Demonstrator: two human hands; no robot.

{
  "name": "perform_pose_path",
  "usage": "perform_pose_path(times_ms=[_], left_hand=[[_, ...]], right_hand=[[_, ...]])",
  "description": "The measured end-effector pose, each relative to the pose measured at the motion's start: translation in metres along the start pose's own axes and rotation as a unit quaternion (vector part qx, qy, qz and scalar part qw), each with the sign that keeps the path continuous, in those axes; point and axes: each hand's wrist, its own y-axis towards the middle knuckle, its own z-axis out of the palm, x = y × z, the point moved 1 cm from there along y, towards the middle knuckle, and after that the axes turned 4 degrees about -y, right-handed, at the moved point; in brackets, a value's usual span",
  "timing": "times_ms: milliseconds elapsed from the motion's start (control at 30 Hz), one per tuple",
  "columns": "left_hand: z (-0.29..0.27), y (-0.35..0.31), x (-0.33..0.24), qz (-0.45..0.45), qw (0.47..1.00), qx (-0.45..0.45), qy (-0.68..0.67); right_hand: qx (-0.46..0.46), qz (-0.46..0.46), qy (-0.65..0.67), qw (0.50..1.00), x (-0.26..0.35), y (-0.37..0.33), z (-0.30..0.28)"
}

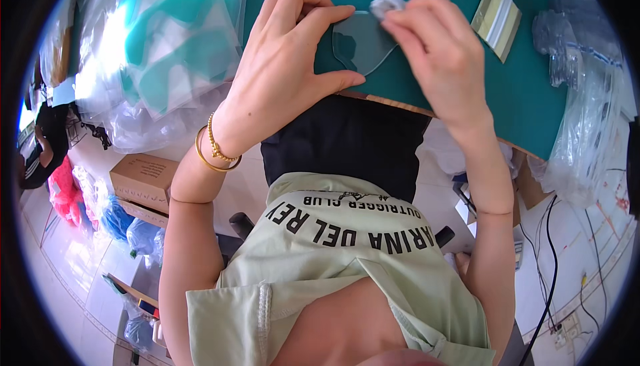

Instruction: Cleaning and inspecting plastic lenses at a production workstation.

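Now our left hand (287, 59) pinches a clear lens (360, 46) against the green tabletop (440, 66); our right hand (433, 39) is clamped on a small cloth (387, 5) touching its top edge.

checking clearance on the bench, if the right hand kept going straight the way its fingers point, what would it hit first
The right hand points up and left, pinching a small white cloth at the clear lens piece. Going on, it would probably meet the left hand's fingertips first, though depth is unclear.

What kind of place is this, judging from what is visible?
Probably a small workshop or packing room: a green work table with a clear plastic piece being wiped, heaps of plastic bags, and cardboard boxes on the floor.
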Motion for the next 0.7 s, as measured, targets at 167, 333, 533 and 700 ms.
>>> perform_pose_path(times_ms=[167,333,533,700], left_hand=[[0.003,0.004,0.002,0.008,1.0,-0.003,0.007],[0.0,0.004,-0.001,-0.01,1.0,0.0,0.022],[0.002,0.007,-0.006,-0.009,1.0,-0.002,0.028],[-0.004,0.0,-0.002,-0.001,0.999,-0.037,0.031]], right_hand=[[0.035,-0.033,0.066,0.997,0.035,-0.007,0.01],[-0.027,0.005,0.022,0.999,0.013,-0.006,0.012],[-0.073,0.19,-0.056,0.978,-0.005,-0.058,-0.024],[-0.043,0.272,-0.103,0.956,-0.006,-0.086,-0.054]])
